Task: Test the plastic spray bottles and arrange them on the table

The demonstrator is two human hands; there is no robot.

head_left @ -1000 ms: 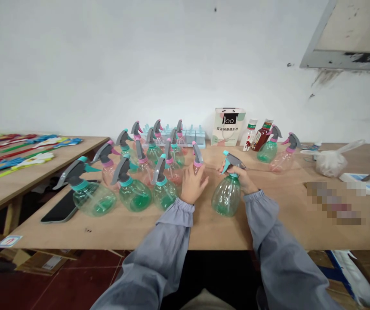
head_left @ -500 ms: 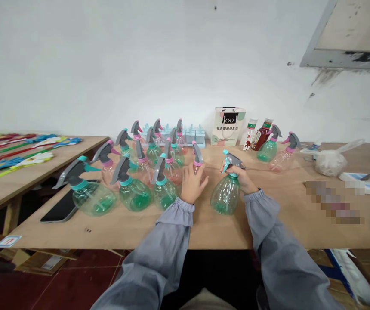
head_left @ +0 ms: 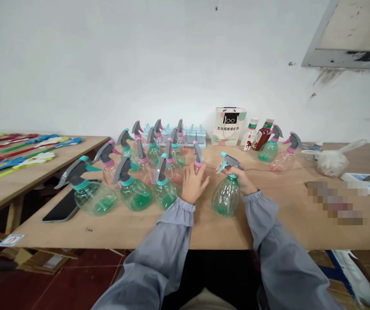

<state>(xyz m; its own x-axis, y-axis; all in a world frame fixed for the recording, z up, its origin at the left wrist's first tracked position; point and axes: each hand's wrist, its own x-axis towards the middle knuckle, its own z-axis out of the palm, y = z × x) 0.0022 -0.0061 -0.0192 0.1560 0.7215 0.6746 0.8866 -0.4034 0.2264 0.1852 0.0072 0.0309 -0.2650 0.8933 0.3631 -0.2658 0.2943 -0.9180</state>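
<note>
My right hand [head_left: 243, 180] is closed around the neck of a green spray bottle [head_left: 225, 199]. Its grey and turquoise head points up to the left, and some fingers are behind the trigger. This bottle leans slightly at the table's front half. My left hand [head_left: 194, 184] curves around the near side of a pink spray bottle [head_left: 198, 156], whose lower body it hides. Just left of that hand are another pink spray bottle [head_left: 174, 172] and a green spray bottle [head_left: 165, 193]. Two more green ones, a front bottle [head_left: 136, 196] and a leftmost bottle [head_left: 96, 200], stand farther left.
Several more spray bottles crowd behind, before a light blue rack [head_left: 194, 137]. A paper bag [head_left: 228, 127], two drink bottles and two spray bottles stand at back right. A knotted plastic bag [head_left: 332, 162] lies right, a phone [head_left: 60, 209] left. Gloves cover the left table [head_left: 39, 176].
The head of the green spray bottle in my right hand has tipped slightly left and down. My left hand stays at the pink spray bottle. The view has shifted a little.
</note>
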